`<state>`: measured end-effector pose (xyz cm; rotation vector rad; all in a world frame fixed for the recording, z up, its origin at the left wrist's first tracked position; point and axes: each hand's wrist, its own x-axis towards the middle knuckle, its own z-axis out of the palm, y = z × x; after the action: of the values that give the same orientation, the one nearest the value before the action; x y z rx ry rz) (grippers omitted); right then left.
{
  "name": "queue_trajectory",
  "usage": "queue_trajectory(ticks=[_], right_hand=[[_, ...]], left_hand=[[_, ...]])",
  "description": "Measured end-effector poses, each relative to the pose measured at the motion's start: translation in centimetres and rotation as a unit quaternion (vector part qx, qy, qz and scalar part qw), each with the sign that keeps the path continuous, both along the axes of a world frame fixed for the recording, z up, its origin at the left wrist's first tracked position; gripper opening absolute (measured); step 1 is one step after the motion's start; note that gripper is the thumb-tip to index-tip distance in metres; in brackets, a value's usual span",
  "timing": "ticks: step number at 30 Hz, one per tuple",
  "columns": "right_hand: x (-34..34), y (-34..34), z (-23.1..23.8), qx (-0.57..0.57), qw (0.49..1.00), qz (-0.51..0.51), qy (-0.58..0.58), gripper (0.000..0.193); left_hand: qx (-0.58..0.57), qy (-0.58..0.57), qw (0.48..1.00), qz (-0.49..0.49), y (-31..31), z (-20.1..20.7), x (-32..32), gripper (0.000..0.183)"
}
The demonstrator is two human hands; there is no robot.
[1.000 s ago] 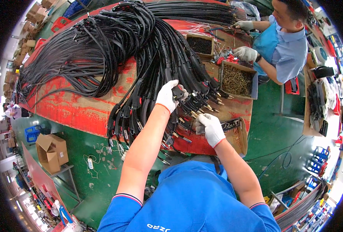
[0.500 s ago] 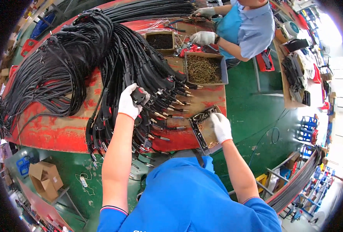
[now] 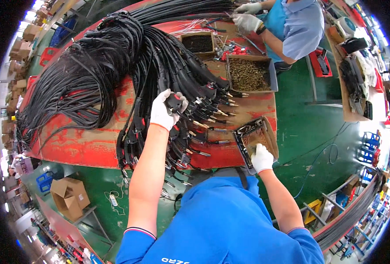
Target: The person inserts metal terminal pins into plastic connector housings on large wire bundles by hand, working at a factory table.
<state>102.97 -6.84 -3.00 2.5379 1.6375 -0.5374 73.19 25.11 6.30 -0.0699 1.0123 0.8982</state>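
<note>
My left hand [image 3: 162, 112], in a white glove, is wrapped round a black welding torch handle [image 3: 174, 102] with a red part on it. Around and beneath it lies a dense bundle of black torch cables [image 3: 153, 64], their brass and silver ends fanned toward the right. My right hand [image 3: 261, 158], gloved too, dips into the near end of a small open box [image 3: 272, 135] at the table's right edge. Its fingers are drawn together, and what they hold, if anything, is hidden. Small dark parts line the left side of that box.
Beyond it stands a larger tray [image 3: 274, 81] of small brass parts, with a box of black pieces [image 3: 197, 52] farther left. Across the red table [image 3: 78, 152], a co-worker's gloved hands [image 3: 247, 21] work among cables. A cardboard carton [image 3: 69, 198] stands below left.
My right hand has moved from the small box's right rim down into its near end, fingers closing together. My left hand keeps its hold on the handle. The whole view has shifted slightly.
</note>
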Motion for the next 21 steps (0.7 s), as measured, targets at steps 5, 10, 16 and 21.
queue_trajectory(ticks=[5,10,16,21], right_hand=[[0.8,-0.3,-1.2,-0.010,0.999,-0.003,0.051,0.022],[0.4,0.4,2.3,0.090,0.992,-0.004,0.089,0.017],[-2.7,6.8,12.6,0.137,0.790,-0.204,0.561,0.020],[-5.6,12.1,17.6,0.089,0.708,-0.145,0.685,0.027]], left_hand=[[0.023,0.000,1.000,0.002,-0.1,0.1,-0.2,0.018],[0.035,-0.021,0.999,-0.010,0.2,-0.3,-0.8,0.029],[0.054,-0.053,0.997,-0.022,0.9,0.1,-2.4,0.027],[0.034,-0.084,0.996,0.011,1.5,1.2,-1.4,0.022]])
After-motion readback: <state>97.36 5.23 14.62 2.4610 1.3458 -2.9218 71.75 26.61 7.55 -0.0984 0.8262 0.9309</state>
